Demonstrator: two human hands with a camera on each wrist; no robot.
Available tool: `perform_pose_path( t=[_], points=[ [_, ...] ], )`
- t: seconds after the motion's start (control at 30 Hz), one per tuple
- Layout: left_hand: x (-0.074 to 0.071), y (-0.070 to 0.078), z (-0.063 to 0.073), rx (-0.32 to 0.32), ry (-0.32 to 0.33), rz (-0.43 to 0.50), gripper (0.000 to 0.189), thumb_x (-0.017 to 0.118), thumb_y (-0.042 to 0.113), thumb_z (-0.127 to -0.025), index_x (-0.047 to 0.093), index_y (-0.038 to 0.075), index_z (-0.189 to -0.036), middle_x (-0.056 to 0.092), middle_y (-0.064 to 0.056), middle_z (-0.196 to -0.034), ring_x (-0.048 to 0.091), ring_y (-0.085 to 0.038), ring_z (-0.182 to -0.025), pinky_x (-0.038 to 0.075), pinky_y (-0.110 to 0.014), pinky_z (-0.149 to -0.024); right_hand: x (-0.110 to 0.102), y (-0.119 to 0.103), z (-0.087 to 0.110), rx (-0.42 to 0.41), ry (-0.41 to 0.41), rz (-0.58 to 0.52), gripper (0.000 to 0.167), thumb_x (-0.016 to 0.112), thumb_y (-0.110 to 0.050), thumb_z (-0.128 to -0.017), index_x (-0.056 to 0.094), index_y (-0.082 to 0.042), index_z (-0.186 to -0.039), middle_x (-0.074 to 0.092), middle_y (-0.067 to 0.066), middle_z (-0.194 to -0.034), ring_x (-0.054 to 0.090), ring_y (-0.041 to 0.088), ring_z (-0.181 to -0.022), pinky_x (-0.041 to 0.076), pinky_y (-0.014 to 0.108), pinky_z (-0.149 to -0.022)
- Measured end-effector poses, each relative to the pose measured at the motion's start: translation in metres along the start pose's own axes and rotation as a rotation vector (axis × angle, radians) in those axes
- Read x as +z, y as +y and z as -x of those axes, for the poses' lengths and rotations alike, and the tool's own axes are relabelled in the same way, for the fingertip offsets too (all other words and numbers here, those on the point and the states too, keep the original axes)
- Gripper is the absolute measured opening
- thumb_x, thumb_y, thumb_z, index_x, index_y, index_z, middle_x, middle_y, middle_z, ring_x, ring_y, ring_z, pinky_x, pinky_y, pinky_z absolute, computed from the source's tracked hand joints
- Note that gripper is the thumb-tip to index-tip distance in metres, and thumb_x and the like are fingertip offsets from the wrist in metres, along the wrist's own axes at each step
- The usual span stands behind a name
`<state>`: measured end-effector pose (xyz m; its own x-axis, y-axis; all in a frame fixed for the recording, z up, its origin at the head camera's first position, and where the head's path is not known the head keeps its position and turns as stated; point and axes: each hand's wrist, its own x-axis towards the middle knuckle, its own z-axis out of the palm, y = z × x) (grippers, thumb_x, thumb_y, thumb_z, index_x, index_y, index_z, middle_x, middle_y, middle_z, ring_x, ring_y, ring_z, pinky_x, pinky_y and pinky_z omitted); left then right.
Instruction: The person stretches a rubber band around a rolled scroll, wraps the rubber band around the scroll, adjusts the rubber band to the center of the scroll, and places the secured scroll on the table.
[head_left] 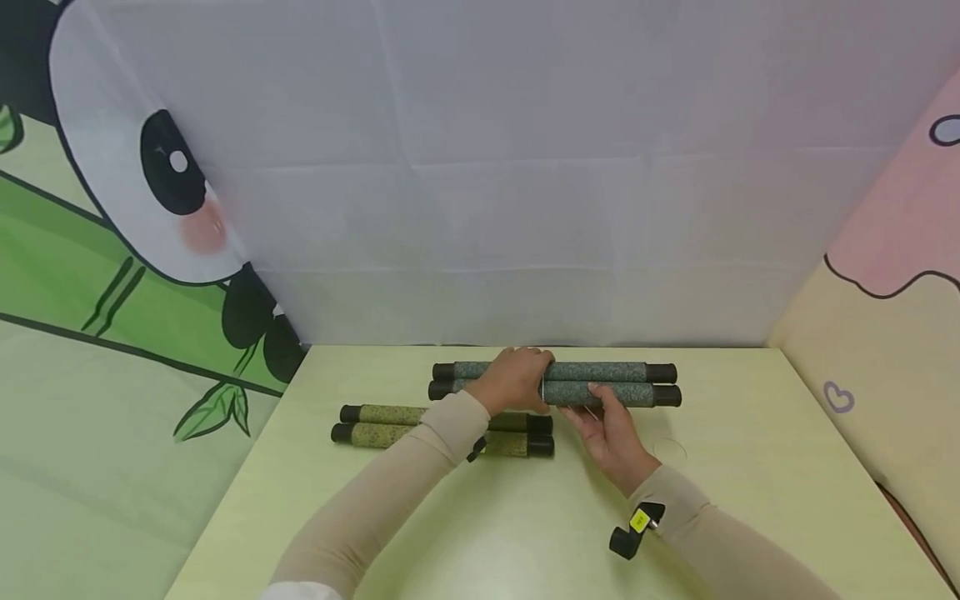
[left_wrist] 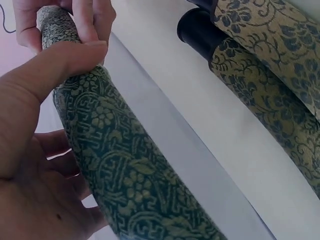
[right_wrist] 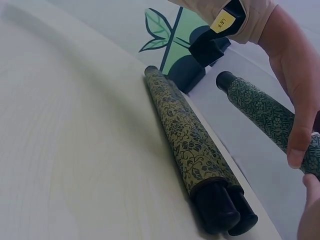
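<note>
So the biggest thing is the pale backdrop (head_left: 480, 208), up at 12 o'clock, with the pale desk (head_left: 465, 533) running back to it. The green rolls (head_left: 596, 372), two patterned ones with black ends, are near the desk's far edge at 12 o'clock; the right wrist view has them held up off the desk. Just to their 8 o'clock, the gold rolls (head_left: 386, 434) lie side by side on the desk, partly behind the left arm.

Left hand (head_left: 517, 379) has a proper grip over the top of the green pair, thumb on one side, fingers round the other. Right hand (head_left: 613, 437) comes in from 5 o'clock and pinches the nearer green roll, thumb on top, fingers underneath. There's a black wrist camera (head_left: 637, 527) on that sleeve. Smallest stuff: a thin loop (head_left: 670, 440) at the rolls' 5 o'clock, and a white band (head_left: 542, 392) across the green pair.
</note>
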<state>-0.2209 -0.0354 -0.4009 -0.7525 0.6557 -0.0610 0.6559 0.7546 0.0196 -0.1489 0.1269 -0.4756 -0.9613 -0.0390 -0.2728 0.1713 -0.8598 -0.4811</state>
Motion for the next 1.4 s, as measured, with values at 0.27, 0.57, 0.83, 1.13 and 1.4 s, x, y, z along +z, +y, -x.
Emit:
perform_pose_path(
  t=[0.27, 0.57, 0.83, 1.13, 1.4],
  points=[
    [0.004, -0.005, -0.001, 0.018, 0.006, 0.035, 0.073, 0.09, 0.038, -0.078, 0.06, 0.008, -0.137, 0.07, -0.003, -0.115, 0.067, -0.018, -0.099, 0.057, -0.036, -0.085, -0.005, 0.002, 0.0, 0.023, -0.02, -0.022, 0.063, 0.047, -0.009, -0.107, 0.012, -0.015, -0.158, 0.021, 0.015, -0.16, 0.03, 0.03, -0.148, 0.044, 0.041, -0.108],
    [0.002, -0.034, 0.003, -0.017, 0.006, 0.134, 0.081, 0.092, 0.022, -0.076, 0.053, 0.005, -0.145, 0.071, -0.005, -0.114, 0.068, -0.02, -0.098, 0.055, -0.036, -0.093, -0.016, -0.011, 0.013, 0.177, -0.064, 0.117, 0.036, 0.051, -0.017, -0.108, 0.031, -0.008, -0.137, 0.024, 0.028, -0.155, 0.048, 0.04, -0.134, 0.042, 0.04, -0.11],
    [0.003, -0.071, 0.01, -0.079, 0.014, 0.183, 0.083, 0.092, 0.022, -0.077, 0.051, 0.004, -0.147, 0.065, -0.011, -0.131, 0.062, -0.028, -0.117, 0.051, -0.043, -0.101, -0.031, -0.038, 0.03, 0.157, -0.172, 0.445, 0.061, 0.04, -0.031, -0.112, 0.019, 0.003, -0.157, 0.029, 0.031, -0.157, 0.05, 0.035, -0.135, 0.042, 0.043, -0.11],
    [0.019, -0.111, 0.017, -0.123, 0.04, 0.212, 0.08, 0.094, 0.017, -0.073, 0.056, 0.001, -0.142, 0.064, -0.013, -0.133, 0.062, -0.03, -0.117, 0.05, -0.043, -0.101, -0.038, -0.07, 0.024, 0.011, -0.309, 0.932, 0.06, 0.037, -0.041, -0.111, 0.039, 0.003, -0.152, 0.044, 0.022, -0.152, 0.043, 0.038, -0.141, 0.047, 0.038, -0.106],
    [0.034, -0.131, 0.016, -0.195, 0.004, 0.236, 0.081, 0.093, 0.017, -0.075, 0.054, 0.0, -0.144, 0.069, -0.005, -0.086, 0.066, -0.025, -0.089, 0.052, -0.045, -0.098, -0.043, -0.091, 0.021, -0.349, -0.4, 1.548, 0.054, 0.045, -0.031, -0.11, 0.03, -0.017, -0.161, 0.043, 0.018, -0.155, 0.043, 0.04, -0.14, 0.039, 0.062, -0.107]
  ],
)
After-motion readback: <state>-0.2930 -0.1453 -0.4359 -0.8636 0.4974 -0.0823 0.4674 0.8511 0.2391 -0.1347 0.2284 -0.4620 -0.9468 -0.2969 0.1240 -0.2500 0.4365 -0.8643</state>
